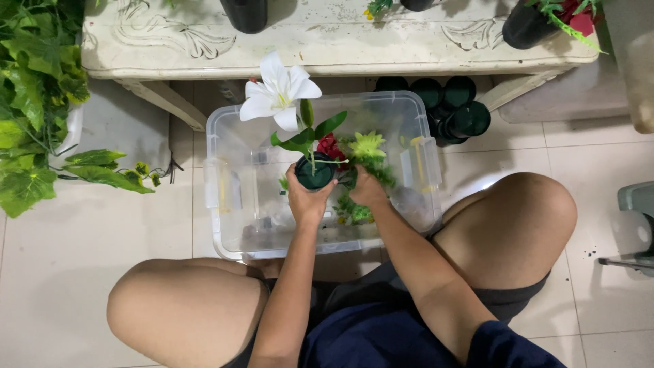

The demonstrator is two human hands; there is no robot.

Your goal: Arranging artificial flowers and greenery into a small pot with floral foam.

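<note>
I have my left hand (308,197) wrapped around a small dark pot (314,173), grip closed on its side so the pot stays upright over the clear plastic bin (225,146). One white lily (278,93) on a green stem rises straight out of that pot, up and away from my grip, with a couple of leaves along the stem; holding the pot low on its wall keeps my fingers clear of the stem. My right hand (368,189) sits just beside the left, on its far side from the lily, closed into a bunch of green plastic foliage (366,157) that lies in the bin. I judge it is gripping that greenery, though my knuckles hide the fingertips. A single red flower (330,146) shows between the two hands, just past my left grip. One yellow-green bloom tops the foliage above my right grip.

Beyond the bin, to the right of both hands, a stack of empty dark pots (453,109) lies on the tiled floor under a white carved counter (327,48); I count about five, but they overlap. Three more dark pots stand on that counter, cut off by the frame edge. Leafy vines (34,116) hang well to the left of my left grip.
</note>
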